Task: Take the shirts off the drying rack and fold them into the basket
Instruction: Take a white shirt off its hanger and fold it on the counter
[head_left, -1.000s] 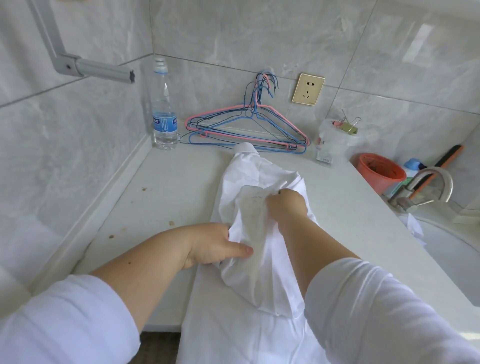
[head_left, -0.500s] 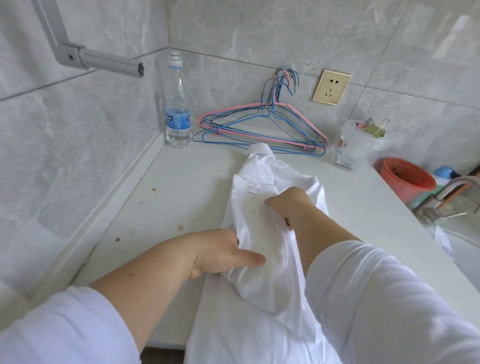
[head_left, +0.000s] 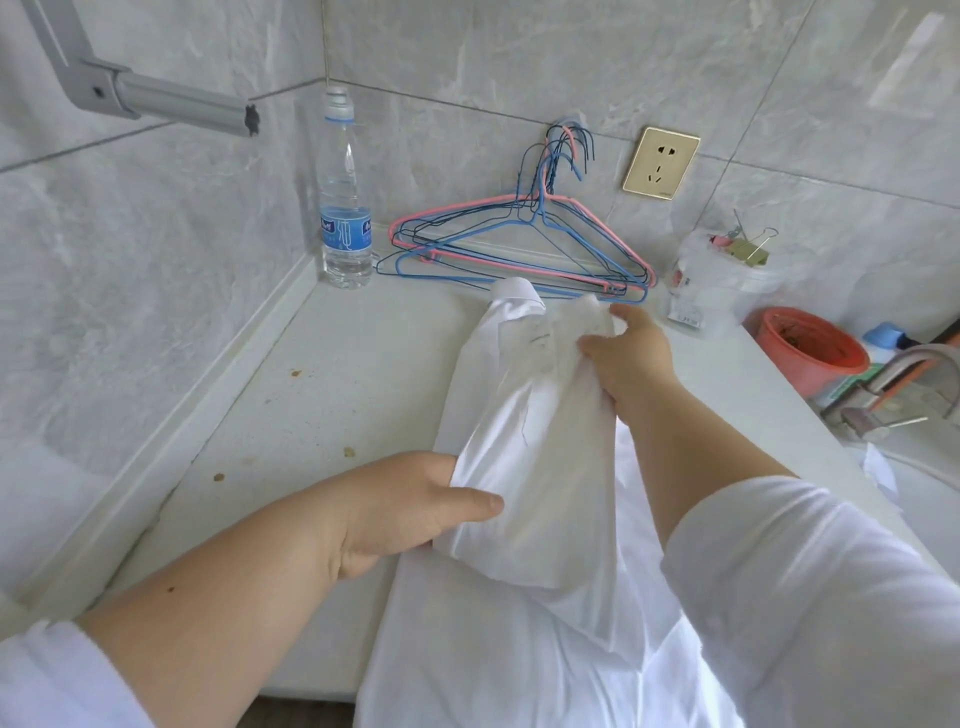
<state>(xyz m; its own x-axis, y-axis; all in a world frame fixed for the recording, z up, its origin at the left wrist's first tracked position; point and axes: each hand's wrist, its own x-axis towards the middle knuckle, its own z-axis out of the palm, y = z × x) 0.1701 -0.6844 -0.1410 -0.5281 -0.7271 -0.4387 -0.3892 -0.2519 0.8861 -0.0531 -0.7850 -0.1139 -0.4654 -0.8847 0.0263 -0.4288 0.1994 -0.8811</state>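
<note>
A white shirt (head_left: 524, 467) lies lengthwise on the pale counter (head_left: 332, 395), its collar end toward the back wall and its lower part hanging over the front edge. My left hand (head_left: 410, 509) pinches a folded edge of the shirt near the front. My right hand (head_left: 631, 358) grips the cloth farther back, close to the collar. The stretch of shirt between both hands is lifted slightly off the counter. No basket shows in this view.
Several pink and blue wire hangers (head_left: 519, 249) lean against the back wall. A water bottle (head_left: 344, 208) stands in the corner. At the right are a plastic bag with clips (head_left: 722, 280), a red bowl (head_left: 810, 353) and a sink tap (head_left: 893, 384). A grey rack arm (head_left: 156, 98) juts out upper left.
My right hand has slid away from me along the shirt toward the collar, stretching the cloth. My left hand keeps its hold on the near edge.
</note>
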